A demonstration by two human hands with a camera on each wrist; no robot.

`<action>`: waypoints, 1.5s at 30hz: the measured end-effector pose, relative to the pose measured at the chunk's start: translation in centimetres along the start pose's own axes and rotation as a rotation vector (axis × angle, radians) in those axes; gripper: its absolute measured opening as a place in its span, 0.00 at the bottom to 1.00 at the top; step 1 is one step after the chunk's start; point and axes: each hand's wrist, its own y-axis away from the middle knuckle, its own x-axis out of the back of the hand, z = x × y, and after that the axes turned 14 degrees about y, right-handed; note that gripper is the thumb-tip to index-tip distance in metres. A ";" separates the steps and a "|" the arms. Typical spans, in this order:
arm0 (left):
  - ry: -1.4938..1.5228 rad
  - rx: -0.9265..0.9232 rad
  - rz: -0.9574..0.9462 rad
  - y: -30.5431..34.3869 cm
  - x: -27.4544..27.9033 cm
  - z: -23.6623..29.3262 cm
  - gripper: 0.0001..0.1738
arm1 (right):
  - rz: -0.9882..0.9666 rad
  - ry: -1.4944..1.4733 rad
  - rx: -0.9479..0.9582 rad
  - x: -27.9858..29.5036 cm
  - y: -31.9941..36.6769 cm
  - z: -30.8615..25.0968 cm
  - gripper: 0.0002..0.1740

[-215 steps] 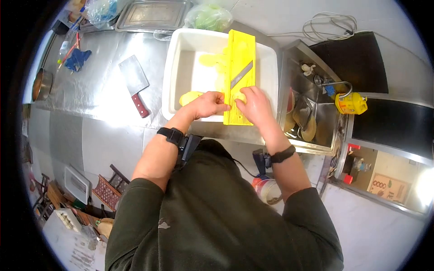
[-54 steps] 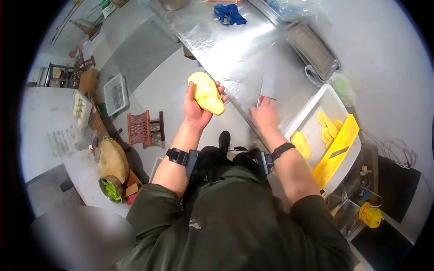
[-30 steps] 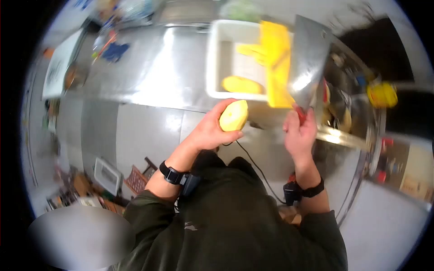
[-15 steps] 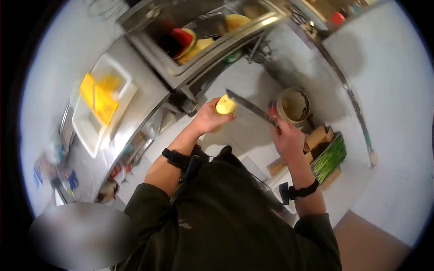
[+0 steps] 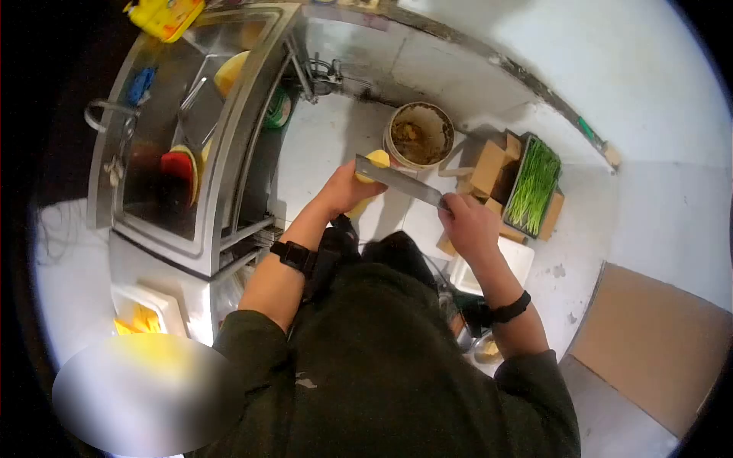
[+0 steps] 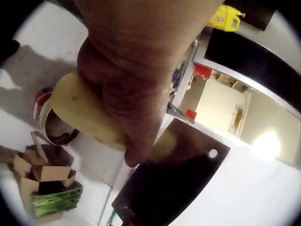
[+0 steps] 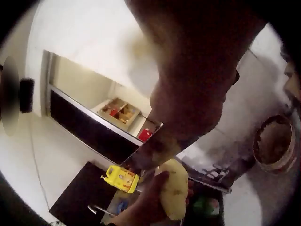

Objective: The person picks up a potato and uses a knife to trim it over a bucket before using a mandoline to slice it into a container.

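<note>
Yellow peeled potato (image 5: 376, 158) is being gripped by the curled fingers of the left hand (image 5: 343, 192), over the floor (image 5: 321, 141), near a bucket (image 5: 418, 105). A cleaver (image 5: 401, 182) is being clutched by its handle in the right hand (image 5: 467, 223), its blade being laid against the potato between both hands.

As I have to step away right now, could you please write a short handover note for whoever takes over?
Left hand grips the peeled potato above the floor, near the bucket.
Right hand grips the cleaver, blade at the potato.
Done: potato peeled.
Left: potato not yet cut up; the white tub stands apart, to the person's left.
</note>
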 end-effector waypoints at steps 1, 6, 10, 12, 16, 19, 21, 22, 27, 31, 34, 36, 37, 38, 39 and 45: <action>-0.026 0.025 -0.046 -0.2 -0.6 1.2 0.23 | 0.008 -0.005 -0.004 -0.2 0.2 0.5 0.09; -0.079 0.091 -0.074 -7.5 -2.4 -0.5 0.22 | -0.019 -0.058 -0.094 -2.9 -1.4 4.5 0.09; -0.160 0.183 -0.101 -12.1 -4.3 -0.5 0.26 | -0.081 -0.091 -0.118 -6.1 -2.6 8.8 0.09; -0.134 0.215 -0.107 -14.8 -5.2 -0.1 0.27 | -0.113 -0.121 -0.142 -7.7 -3.8 11.0 0.09; -0.165 0.232 -0.123 -19.5 -7.2 -0.1 0.30 | -0.159 -0.159 -0.187 -10.3 -5.3 15.0 0.10; -0.211 0.279 -0.121 -22.3 -8.5 -0.1 0.33 | -0.264 -0.172 -0.226 -13.8 -6.1 17.6 0.11; -0.248 0.303 -0.113 -24.1 -9.4 0.4 0.35 | -0.321 -0.178 -0.237 -17.9 -7.3 19.8 0.13; -0.212 0.284 -0.143 -24.3 -9.9 1.0 0.36 | -0.482 -0.108 -0.272 -20.7 -7.7 20.8 0.15; -0.171 0.271 -0.064 -25.9 -9.9 -1.0 0.43 | -0.665 -0.021 -0.295 -26.5 -10.3 22.1 0.17; -0.097 0.274 -0.080 -25.1 -8.3 -2.1 0.45 | -0.543 0.040 -0.223 -26.7 -11.3 22.7 0.14; -0.024 0.209 -0.025 -23.9 -8.0 -1.7 0.45 | -0.530 0.134 -0.133 -24.5 -11.8 23.2 0.12; -0.141 0.224 -0.051 -24.0 -7.9 -1.1 0.46 | -0.508 0.181 -0.113 -22.8 -12.2 23.5 0.11; -0.136 0.208 -0.053 -24.5 -8.2 -1.1 0.46 | -0.498 0.195 -0.115 -22.3 -12.3 23.9 0.11; -0.213 0.183 0.013 -25.2 -8.8 -1.3 0.47 | -0.511 0.239 -0.045 -21.7 -12.2 24.4 0.11; -0.287 0.168 0.077 -25.5 -9.4 -1.6 0.48 | -0.534 0.279 0.025 -21.0 -11.8 24.8 0.10; -0.584 0.054 0.106 -30.3 -12.7 -2.0 0.49 | -0.514 0.251 0.095 -16.2 -10.6 26.3 0.08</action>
